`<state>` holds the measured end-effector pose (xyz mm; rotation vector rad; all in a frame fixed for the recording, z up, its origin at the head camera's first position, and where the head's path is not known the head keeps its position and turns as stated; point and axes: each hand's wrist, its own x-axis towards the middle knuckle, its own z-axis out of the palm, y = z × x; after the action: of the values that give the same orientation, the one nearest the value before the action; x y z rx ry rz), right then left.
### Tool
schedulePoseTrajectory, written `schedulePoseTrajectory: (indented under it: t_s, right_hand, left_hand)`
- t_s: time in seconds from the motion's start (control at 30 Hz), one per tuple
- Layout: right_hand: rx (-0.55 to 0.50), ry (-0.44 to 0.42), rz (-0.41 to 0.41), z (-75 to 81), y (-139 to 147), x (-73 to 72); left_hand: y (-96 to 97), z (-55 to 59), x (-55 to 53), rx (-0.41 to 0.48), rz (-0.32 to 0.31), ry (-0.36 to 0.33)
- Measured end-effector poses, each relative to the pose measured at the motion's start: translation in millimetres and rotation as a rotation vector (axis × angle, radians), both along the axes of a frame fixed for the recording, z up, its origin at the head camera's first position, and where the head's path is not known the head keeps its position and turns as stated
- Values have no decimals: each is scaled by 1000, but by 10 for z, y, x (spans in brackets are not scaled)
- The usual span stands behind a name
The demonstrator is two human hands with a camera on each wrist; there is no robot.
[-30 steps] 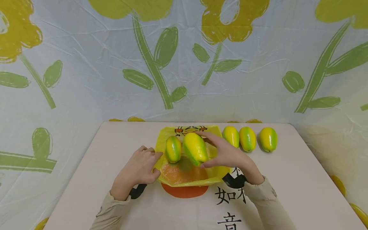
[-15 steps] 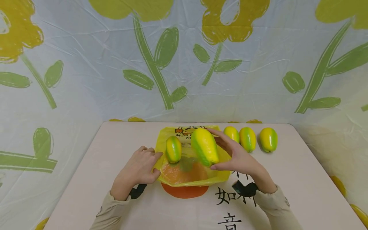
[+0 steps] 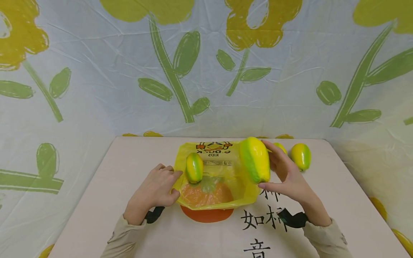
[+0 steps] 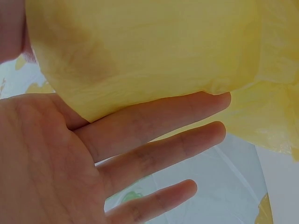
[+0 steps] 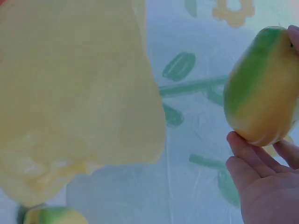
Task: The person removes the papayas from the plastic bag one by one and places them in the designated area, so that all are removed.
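My right hand (image 3: 288,181) grips a yellow-green papaya (image 3: 255,160) between thumb and fingers, above the right side of a yellow plastic bag (image 3: 222,197). The held papaya (image 5: 264,88) is clearly seen in the right wrist view. Against the bag's left part shows another papaya (image 3: 194,167); whether it lies in or on the bag I cannot tell. At the bag's left edge is my left hand (image 3: 158,186). In the left wrist view several fingers of the left hand (image 4: 93,154) are straight, touching the bag film (image 4: 149,51), which hides part of the hand.
To the right of the bag a papaya (image 3: 301,157) stands on the pale table (image 3: 332,200). Beside it another papaya (image 3: 280,147) is mostly covered by my right hand. Black characters and an orange shape (image 3: 207,216) are printed on the tabletop. A flowered cloth (image 3: 267,111) hangs behind.
My right hand has carried its papaya rightward from over the middle of the bag, now covering part of the row of papayas. The left hand has stayed in place.
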<state>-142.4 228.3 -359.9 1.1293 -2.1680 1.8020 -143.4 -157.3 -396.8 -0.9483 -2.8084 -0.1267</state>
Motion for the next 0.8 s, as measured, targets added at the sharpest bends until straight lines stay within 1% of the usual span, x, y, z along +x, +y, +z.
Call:
schedulePoseTrajectory:
  t_s: [0.2, 0.4, 0.63, 0.7, 0.8]
  right_hand:
    - [-86, 5, -26, -41, 190, 15]
    - [-130, -6, -54, -187, 383, 33]
    - [-83, -120, -177, -387, 556, 82]
    - [-68, -118, -180, -455, 589, 86]
    - [-28, -91, -176, -567, 618, 73]
  left_hand:
    - [3, 1, -1, 10, -7, 4]
    - [-2, 3, -1, 16, -7, 12]
    - [-5, 8, 3, 15, 2, 2]
    - [-5, 9, 4, 17, 1, 3]
    - [-8, 3, 1, 12, 2, 0]
